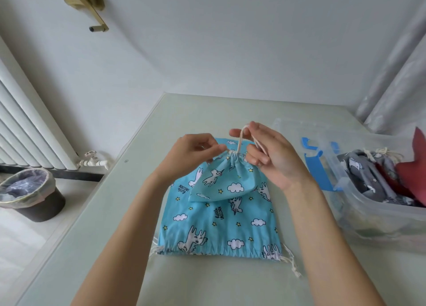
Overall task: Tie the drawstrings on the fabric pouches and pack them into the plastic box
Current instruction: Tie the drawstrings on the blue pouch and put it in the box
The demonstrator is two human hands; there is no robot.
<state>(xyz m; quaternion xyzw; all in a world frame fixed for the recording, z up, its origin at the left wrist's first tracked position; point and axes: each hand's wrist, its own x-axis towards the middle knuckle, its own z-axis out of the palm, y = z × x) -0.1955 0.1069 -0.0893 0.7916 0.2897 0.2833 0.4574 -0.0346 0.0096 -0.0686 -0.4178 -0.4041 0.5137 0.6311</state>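
Head view looks down on two hands meeting over a small blue pouch (222, 181). Right hand (267, 153) is curled, its thumb and forefinger pinched on a loop of cream drawstring (239, 142) that rises from the pouch's gathered neck; a second strand runs across its bent fingers (257, 158). Left hand (193, 152) is closed too, fingertips pinching the gathered neck on its own side, just beside the cord's base. Between the two hands the mouth of the pouch is drawn tight into pleats, and its body hangs toward the person, printed with white unicorns, clouds and yellow stars. Under both hands and the small pouch lies a larger pouch (221, 227) of the same print, flat on the worktop (92, 248), its gathered opening nearest the person with cream cords (292, 263) trailing from both corners, the longer one below the right forearm. Beyond the right hand, well apart from it, stands a clear plastic box (368, 218) with blue latches (318, 167); grey printed pouches (368, 178) and a dark red one (412, 167) lie inside it, one grey pouch showing a tied cream cord at the top. Out past the left hand, off the worktop, a lined bin (30, 193) stands on the floor below a white radiator (27, 125).
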